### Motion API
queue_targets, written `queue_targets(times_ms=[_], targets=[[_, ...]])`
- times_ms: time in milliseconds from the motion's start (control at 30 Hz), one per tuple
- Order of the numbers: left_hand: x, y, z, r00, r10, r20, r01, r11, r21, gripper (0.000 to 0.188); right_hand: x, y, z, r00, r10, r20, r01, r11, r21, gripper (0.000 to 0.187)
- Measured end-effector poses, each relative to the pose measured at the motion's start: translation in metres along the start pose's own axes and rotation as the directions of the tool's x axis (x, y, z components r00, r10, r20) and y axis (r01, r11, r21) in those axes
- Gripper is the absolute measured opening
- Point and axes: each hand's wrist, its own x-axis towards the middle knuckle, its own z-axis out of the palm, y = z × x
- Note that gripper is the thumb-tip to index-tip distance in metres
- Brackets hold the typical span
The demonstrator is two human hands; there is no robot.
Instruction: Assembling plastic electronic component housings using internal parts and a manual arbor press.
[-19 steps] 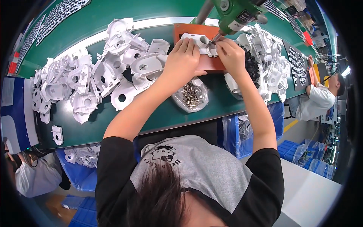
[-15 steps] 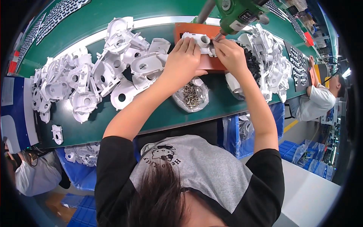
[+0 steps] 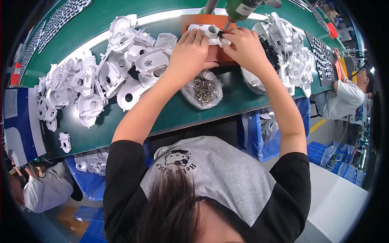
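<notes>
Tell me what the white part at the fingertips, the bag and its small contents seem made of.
White part: probably moulded plastic, smooth, faintly glossy, judging by its even colour and rounded tube.
Bag: likely thin plastic film, clear and shiny, given its wrinkles and highlights.
Small contents: apparently metal, from their bright glints; plating unclear.

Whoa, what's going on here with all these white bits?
A person is working with both hands at a green table. The left hand rests on a white plastic part on an orange block. The right hand's fingers are at a small black piece beside it, close to a green machine's metal tip. A plastic bag of screws sits nearby, with white plastic housings piled to the left.
</notes>
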Motion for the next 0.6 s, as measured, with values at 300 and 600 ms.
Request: queue_targets(times_ms=[300, 600], targets=[[-0.003, -0.004, -0.001, 0.997, 0.001, 0.076, -0.002, 1.0, 0.013, 0.075, -0.064, -0.089, 0.012, 0.961, -0.076, 0.267, -0.018, 0.942, 0.335, 0.01], [-0.006, -0.007, -0.003, 0.997, -0.021, 0.074, 0.019, 0.999, 0.026, 0.075, -0.015, -0.041, -0.036, 0.853, 0.147, 0.501, -0.473, 0.623, 0.623, 0.01]])
